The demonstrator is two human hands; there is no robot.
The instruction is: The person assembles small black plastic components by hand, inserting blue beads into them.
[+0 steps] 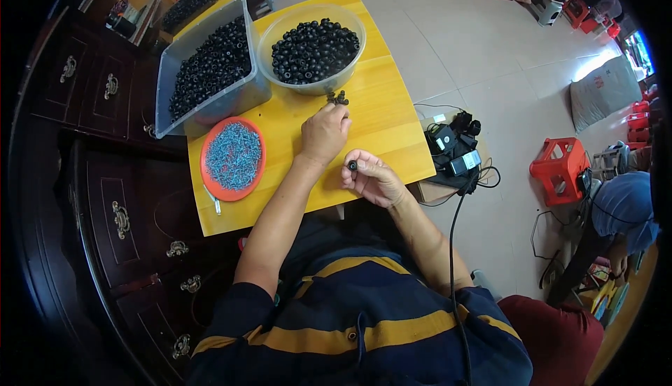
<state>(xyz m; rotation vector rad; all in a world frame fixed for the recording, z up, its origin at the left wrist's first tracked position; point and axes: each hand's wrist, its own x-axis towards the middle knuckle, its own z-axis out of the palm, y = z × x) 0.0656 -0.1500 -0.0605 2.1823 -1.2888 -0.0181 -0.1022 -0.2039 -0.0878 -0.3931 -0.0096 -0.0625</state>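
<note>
My left hand (325, 135) is stretched over the yellow tabletop (383, 121), back upward and fingers curled. Its fingertips reach a little cluster of small black parts (338, 97); what they pinch, if anything, is hidden. Close to the table's front edge, my right hand (376, 181) is turned palm up, holding a small round black cap (353, 165) with a hole between thumb and fingers. Beyond my left hand stands a round clear tub (264, 57) filled with similar black caps. To its left, a larger grey plastic bin (260, 92) holds many more.
An orange-red plate (206, 169) of small bluish screws sits at the table's left, with a thin whitish tool (213, 201) beside it. Dark wooden drawers (105, 204) border the left side. Black adapters and cables (455, 148) lie right of the table. A red stool (558, 169) stands farther right.
</note>
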